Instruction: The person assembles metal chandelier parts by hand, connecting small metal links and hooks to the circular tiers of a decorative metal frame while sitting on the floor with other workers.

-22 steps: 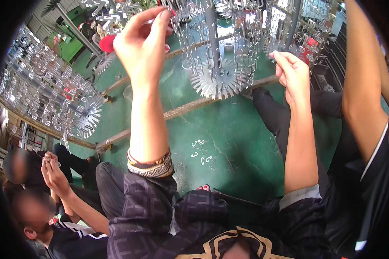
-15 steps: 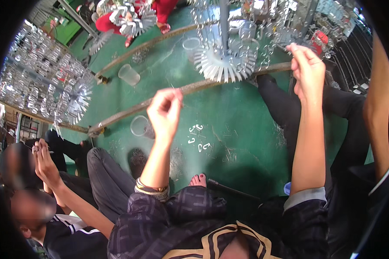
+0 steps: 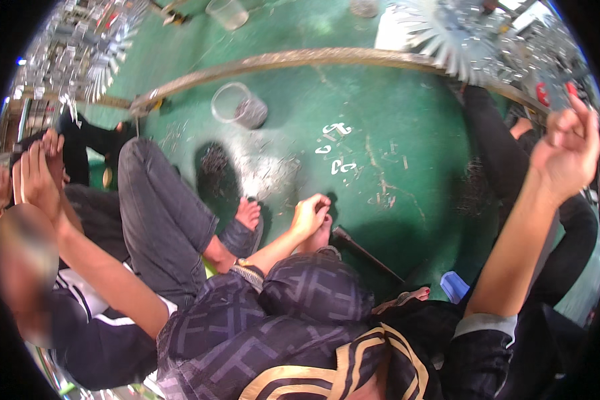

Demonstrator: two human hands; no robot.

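My left hand [image 3: 311, 217] is lowered over my bent leg, close to a bare foot. Its fingers are curled together, and whatever they may pinch is too small to make out. Off to the far right, my right hand [image 3: 567, 150] is raised near hanging shiny metal pieces [image 3: 537, 57]. Its fingers are bent in and slightly blurred; I cannot make out what is between them. Several pale curved hooks [image 3: 337, 129] lie on the green floor [image 3: 407, 193] ahead of my left hand.
A clear plastic cup [image 3: 250, 112] of small metal bits stands at left centre, near a dark pile of pins [image 3: 213, 160]. A long bar [image 3: 300, 59] crosses ahead. A dark rod [image 3: 367, 252] lies by my legs. Co-workers sit close on the left and right.
My left hand has dropped from its raised place down to my leg. My right hand has shifted right and lower. The view has tilted down, showing more floor.
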